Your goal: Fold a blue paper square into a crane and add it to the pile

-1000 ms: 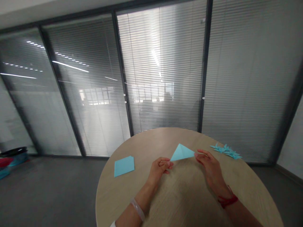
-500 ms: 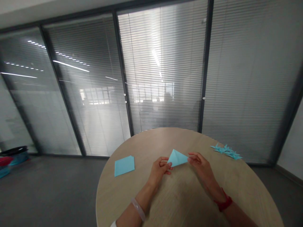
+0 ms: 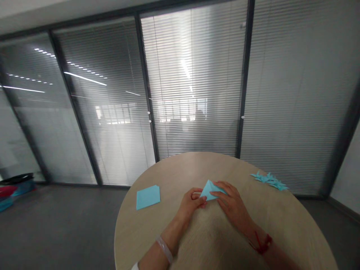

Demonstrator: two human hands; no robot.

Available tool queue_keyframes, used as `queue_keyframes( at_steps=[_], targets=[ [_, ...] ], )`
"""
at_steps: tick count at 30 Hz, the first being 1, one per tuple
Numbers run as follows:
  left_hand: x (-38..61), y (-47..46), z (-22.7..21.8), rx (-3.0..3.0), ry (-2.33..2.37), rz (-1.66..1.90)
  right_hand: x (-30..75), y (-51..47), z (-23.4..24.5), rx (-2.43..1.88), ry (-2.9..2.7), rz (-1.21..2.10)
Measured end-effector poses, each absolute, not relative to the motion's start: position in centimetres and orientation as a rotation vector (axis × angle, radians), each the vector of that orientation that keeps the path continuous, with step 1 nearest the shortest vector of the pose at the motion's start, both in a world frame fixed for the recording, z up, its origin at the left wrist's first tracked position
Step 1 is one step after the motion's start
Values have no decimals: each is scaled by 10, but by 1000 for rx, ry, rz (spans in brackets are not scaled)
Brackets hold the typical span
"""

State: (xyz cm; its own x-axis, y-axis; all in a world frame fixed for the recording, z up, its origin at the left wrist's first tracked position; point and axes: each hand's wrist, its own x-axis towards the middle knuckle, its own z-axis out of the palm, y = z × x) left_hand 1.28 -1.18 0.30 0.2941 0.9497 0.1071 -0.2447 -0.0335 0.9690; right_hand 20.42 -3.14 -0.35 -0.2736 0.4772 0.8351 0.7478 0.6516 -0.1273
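Observation:
A light blue sheet of origami paper (image 3: 208,189), folded into a triangle, is between my two hands near the middle of the table. My left hand (image 3: 193,200) pinches its left corner, thumb on top and fingers curled beneath. Over the right part lies my right hand (image 3: 231,200), its fingers reaching across the paper and covering the right corner. The thumb of that hand is near the lower edge. A peak of the triangle points away from me.
On the round wooden table (image 3: 197,161), a stack of blue square paper (image 3: 148,197) lies to the left. Several folded blue paper pieces (image 3: 269,180) are heaped at the far right edge. Glass panels with blinds (image 3: 197,131) stand behind. Blue and red containers (image 3: 17,189) sit on the floor at left.
My right hand has moved left from the paper's right tip onto its right half, with the fingers now across it. My left hand keeps its pinch, almost unmoved.

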Motion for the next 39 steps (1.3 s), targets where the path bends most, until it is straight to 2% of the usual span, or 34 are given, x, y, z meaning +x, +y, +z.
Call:
queue_keyframes(
  at_steps=[27, 39],
  targets=[
    [9, -13, 9, 1137, 776, 1171, 211, -32, 4, -1017, -1930, -389],
    [8, -10, 7, 1201, 790, 1194, 210, -30, 2, -1155, -1909, -137]
  ],
)
